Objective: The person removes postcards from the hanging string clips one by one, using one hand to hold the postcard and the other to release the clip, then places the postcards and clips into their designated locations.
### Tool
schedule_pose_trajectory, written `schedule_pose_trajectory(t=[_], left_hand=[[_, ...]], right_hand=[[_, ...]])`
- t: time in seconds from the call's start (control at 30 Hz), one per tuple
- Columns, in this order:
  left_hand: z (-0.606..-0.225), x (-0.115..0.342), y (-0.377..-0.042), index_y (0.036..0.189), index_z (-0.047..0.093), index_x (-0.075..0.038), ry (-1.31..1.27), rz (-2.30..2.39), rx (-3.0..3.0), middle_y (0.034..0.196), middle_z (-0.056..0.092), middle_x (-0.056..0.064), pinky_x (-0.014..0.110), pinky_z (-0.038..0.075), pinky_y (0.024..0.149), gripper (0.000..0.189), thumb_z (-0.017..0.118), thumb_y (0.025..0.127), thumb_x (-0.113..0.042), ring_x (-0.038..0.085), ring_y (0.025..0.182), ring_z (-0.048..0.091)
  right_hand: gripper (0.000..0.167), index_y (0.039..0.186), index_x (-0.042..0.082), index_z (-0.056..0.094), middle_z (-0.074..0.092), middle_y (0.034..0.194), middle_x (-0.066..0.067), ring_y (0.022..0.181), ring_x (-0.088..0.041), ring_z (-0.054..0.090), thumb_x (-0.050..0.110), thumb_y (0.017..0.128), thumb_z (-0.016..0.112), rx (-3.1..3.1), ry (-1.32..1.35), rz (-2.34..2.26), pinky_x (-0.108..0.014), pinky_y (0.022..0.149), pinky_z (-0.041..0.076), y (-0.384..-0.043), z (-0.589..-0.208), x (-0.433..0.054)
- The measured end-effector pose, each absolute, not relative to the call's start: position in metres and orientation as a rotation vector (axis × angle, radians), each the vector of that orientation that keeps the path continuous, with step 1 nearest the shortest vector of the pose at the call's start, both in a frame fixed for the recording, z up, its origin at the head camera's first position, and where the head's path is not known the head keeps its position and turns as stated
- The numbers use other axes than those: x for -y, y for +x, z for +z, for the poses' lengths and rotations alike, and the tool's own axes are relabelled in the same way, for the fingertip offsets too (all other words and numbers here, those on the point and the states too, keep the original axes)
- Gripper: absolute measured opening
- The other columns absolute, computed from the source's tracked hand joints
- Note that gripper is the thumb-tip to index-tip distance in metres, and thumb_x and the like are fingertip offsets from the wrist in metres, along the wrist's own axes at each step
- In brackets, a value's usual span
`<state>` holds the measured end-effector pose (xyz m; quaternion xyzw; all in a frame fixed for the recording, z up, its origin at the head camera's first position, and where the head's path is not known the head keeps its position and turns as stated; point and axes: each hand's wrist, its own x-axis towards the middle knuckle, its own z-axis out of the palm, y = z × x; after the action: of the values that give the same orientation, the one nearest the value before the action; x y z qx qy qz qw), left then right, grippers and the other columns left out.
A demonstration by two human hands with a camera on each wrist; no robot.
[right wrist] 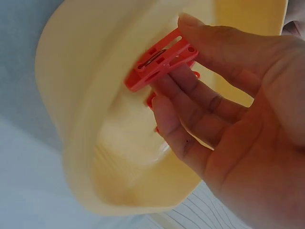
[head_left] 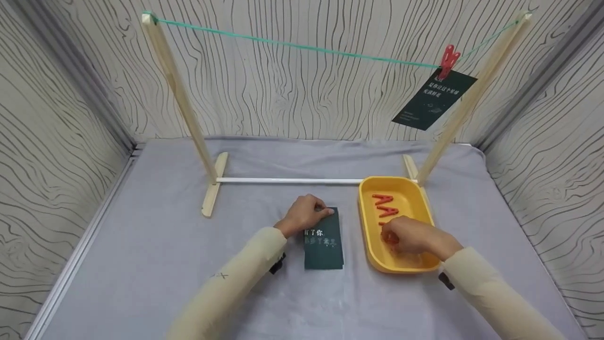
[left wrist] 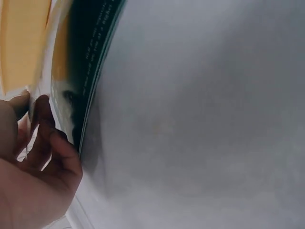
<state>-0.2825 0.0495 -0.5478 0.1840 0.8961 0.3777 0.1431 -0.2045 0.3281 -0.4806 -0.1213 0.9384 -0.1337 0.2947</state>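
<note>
My left hand [head_left: 304, 215] pinches the far end of a dark green card [head_left: 325, 257] between thumb and fingers. This card lies over at least one more like it on the cloth, with white printed characters partly under the hand. In the left wrist view, the pinched card is bent up from the green card [left wrist: 93, 43] below. My right hand [head_left: 417, 236] reaches into a yellow plastic tray [head_left: 401, 270]. Thumb and fingers there pinch a red clothespin [right wrist: 162, 62], seen clearly in the right wrist view. Other red clothespins [head_left: 387, 211] lie on the tray's floor.
Behind the hands stands a wooden frame with a left post [head_left: 181, 99] and a right post [head_left: 465, 108]. A green string [head_left: 302, 46] joins their tops. From it hangs a dark green card [head_left: 434, 101] on a red clothespin [head_left: 449, 60]. A white bar [head_left: 292, 181] crosses low behind the tray.
</note>
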Motion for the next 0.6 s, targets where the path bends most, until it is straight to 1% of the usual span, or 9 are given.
schedule_pose_trajectory(t=[0.1, 0.23, 0.4, 0.6], left_hand=[[-0.549, -0.052, -0.284, 0.103, 0.083, -0.012, 0.567, 1.006, -2.637, 0.086, 0.078, -0.002, 0.027, 0.052, 0.070, 0.029, 0.069, 0.102, -0.037, 0.006, 0.070, 0.058], [-0.553, -0.052, -0.284, 0.107, 0.083, -0.013, 0.630, 0.902, -2.738, 0.093, 0.080, -0.001, 0.031, 0.057, 0.076, 0.029, 0.069, 0.103, -0.038, 0.009, 0.078, 0.066], [-0.556, -0.052, -0.285, 0.109, 0.083, -0.014, 0.666, 0.840, -2.834, 0.101, 0.082, 0.000, 0.037, 0.061, 0.085, 0.028, 0.070, 0.102, -0.038, 0.015, 0.090, 0.074], [-0.558, -0.054, -0.283, 0.107, 0.083, -0.014, 0.706, 0.775, -2.911, 0.099, 0.081, 0.001, 0.036, 0.060, 0.083, 0.027, 0.072, 0.101, -0.037, 0.016, 0.091, 0.074]], right_hand=[[0.023, 0.112, 0.011, 0.074, 0.068, 0.095, -0.001, 0.092, -0.020, 0.059, 0.003, 0.091, 0.079, -2.489, -0.292, -0.366, -0.047, 0.097, 0.058, -0.205, -0.481, -0.328], [0.022, 0.111, 0.012, 0.074, 0.068, 0.095, -0.001, 0.092, -0.020, 0.059, 0.004, 0.091, 0.079, -2.495, -0.274, -0.362, -0.046, 0.098, 0.058, -0.206, -0.483, -0.327], [0.019, 0.109, 0.012, 0.073, 0.065, 0.090, -0.001, 0.089, -0.019, 0.059, 0.005, 0.092, 0.079, -2.500, -0.305, -0.352, -0.042, 0.093, 0.057, -0.207, -0.483, -0.326], [0.015, 0.105, 0.011, 0.070, 0.060, 0.085, -0.002, 0.087, -0.019, 0.058, 0.005, 0.093, 0.078, -2.511, -0.314, -0.351, -0.037, 0.085, 0.052, -0.207, -0.483, -0.324]])
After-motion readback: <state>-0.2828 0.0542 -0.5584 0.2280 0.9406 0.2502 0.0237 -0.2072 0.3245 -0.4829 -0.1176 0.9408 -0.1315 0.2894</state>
